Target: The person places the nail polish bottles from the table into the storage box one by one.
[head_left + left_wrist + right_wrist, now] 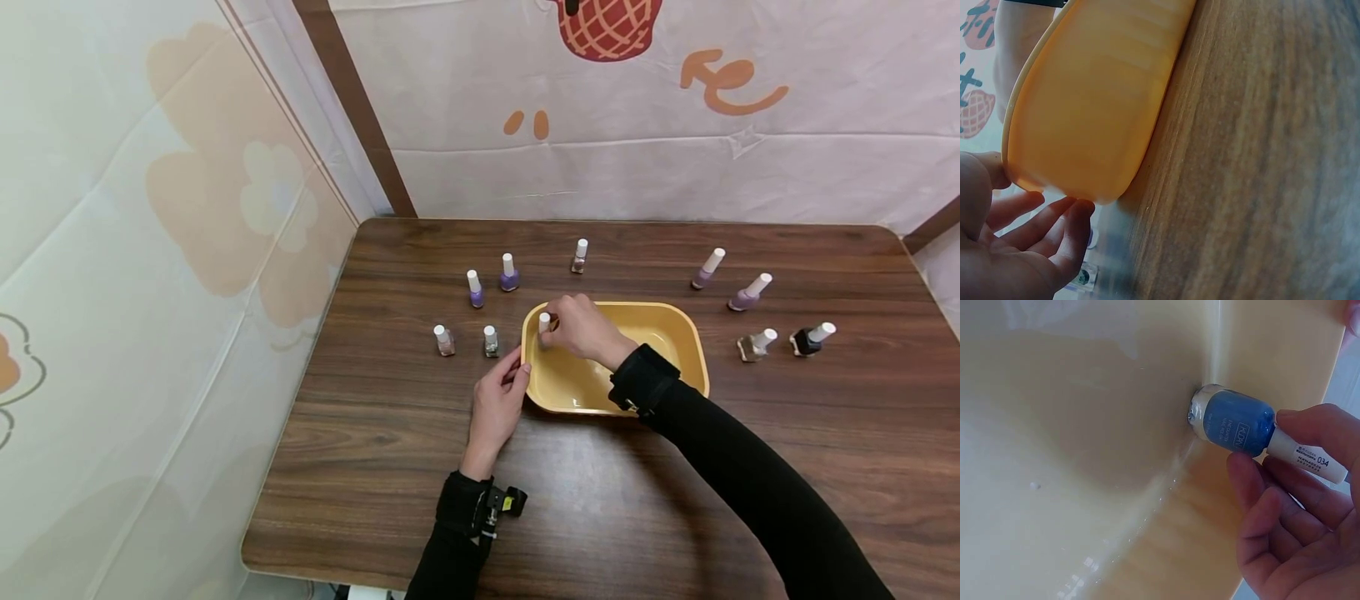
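Note:
A shallow yellow tray [577, 387] lies on the wooden table. My left hand [497, 408] holds its left end, the thumb by the rim and the fingers against the outer wall in the left wrist view. Inside the tray's far left corner my right hand [588, 332] pinches a nail polish bottle [1238, 420] near its neck and white cap. This bottle is blue, with a label numbered 034 on the cap. Its base touches the tray, at the corner where floor meets wall. In the head view mostly its white cap [544, 318] shows.
Several white-capped nail polish bottles stand left of and behind the tray, among them a purple one [509, 277] and a clear one [491, 343]. To the right are others, including a black bottle [806, 340] and a purple bottle [745, 297]. Printed curtains [480, 183] hang behind the table.

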`<state>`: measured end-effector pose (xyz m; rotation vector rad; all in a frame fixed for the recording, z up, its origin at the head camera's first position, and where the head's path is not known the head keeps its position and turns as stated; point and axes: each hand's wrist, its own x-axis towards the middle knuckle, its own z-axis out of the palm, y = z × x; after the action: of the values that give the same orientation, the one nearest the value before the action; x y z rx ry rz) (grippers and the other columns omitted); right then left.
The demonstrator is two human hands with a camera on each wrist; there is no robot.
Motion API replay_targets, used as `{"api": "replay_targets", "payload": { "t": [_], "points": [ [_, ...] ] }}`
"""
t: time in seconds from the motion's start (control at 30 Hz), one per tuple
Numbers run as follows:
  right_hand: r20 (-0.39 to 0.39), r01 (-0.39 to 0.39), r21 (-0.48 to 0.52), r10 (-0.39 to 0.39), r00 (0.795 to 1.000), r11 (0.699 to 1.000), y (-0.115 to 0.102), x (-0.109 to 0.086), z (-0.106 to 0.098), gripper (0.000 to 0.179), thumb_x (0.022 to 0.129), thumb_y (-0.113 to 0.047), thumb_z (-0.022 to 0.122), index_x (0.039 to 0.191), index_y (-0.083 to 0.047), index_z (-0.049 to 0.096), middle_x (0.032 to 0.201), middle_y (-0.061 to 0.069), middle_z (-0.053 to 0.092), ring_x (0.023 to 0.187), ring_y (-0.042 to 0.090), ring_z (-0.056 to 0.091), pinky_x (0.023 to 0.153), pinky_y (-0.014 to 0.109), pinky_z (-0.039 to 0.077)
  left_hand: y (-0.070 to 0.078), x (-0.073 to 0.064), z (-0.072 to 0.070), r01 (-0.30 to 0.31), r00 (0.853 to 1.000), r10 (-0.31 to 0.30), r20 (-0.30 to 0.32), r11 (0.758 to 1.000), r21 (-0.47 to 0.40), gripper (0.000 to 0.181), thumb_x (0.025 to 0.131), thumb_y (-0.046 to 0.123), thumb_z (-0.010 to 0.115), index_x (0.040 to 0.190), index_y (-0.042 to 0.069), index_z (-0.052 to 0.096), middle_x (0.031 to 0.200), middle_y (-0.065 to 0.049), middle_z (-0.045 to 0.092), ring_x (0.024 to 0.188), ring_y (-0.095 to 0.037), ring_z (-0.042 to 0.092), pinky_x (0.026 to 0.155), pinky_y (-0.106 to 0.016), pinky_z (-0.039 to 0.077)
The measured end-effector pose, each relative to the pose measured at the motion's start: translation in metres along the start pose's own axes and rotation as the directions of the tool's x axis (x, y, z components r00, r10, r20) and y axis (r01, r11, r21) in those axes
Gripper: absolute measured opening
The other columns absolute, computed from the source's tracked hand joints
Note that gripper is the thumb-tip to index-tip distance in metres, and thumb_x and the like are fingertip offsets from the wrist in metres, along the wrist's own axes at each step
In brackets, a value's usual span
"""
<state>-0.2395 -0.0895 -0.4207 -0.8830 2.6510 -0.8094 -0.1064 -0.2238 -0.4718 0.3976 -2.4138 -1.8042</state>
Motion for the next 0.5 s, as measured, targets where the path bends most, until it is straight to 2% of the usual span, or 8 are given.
{"api": "replay_targets", "payload": {
  "t": [0.2,0.33,0.5],
  "points": [
    [0.008,-0.001,0.002,0.001,1.0,1.0,0.001,-0.002,-0.002,0.01,0.076,-0.013,0.072,0.081,-0.006,0.07,0.078,0.006,0.068,0.061,0.013,0.054,0.057,0.023,0.041,0.0,0.0,0.0,-0.014,1.0,0.014,-0.01,1.0,0.001,0.037,0.097,0.023,0.058,0.132,0.01,0.06,0.117,-0.012,0.068,0.102,-0.019,0.067,0.082,-0.025,0.056],
    [0.025,-0.003,0.021,0.002,1.0,1.0,0.002,-0.003,-0.005,0.016,0.078,-0.014,0.073,0.089,-0.004,0.072,0.09,0.01,0.073,0.066,0.014,0.06,0.061,0.025,0.047,0.0,0.0,0.001,-0.012,1.0,0.012,-0.012,1.0,0.001,0.037,0.097,0.022,0.058,0.132,0.01,0.06,0.117,-0.012,0.068,0.102,-0.019,0.067,0.082,-0.025,0.056],
    [0.028,0.007,0.032,-0.007,1.0,0.999,0.002,-0.006,-0.013,0.026,0.077,-0.015,0.076,0.099,-0.001,0.073,0.098,0.014,0.074,0.075,0.018,0.067,0.068,0.031,0.054,0.0,0.001,0.001,0.003,1.0,-0.003,-0.01,1.0,0.005,0.037,0.097,0.022,0.058,0.131,0.01,0.06,0.117,-0.011,0.068,0.103,-0.018,0.067,0.083,-0.025,0.056]
  ]
}}
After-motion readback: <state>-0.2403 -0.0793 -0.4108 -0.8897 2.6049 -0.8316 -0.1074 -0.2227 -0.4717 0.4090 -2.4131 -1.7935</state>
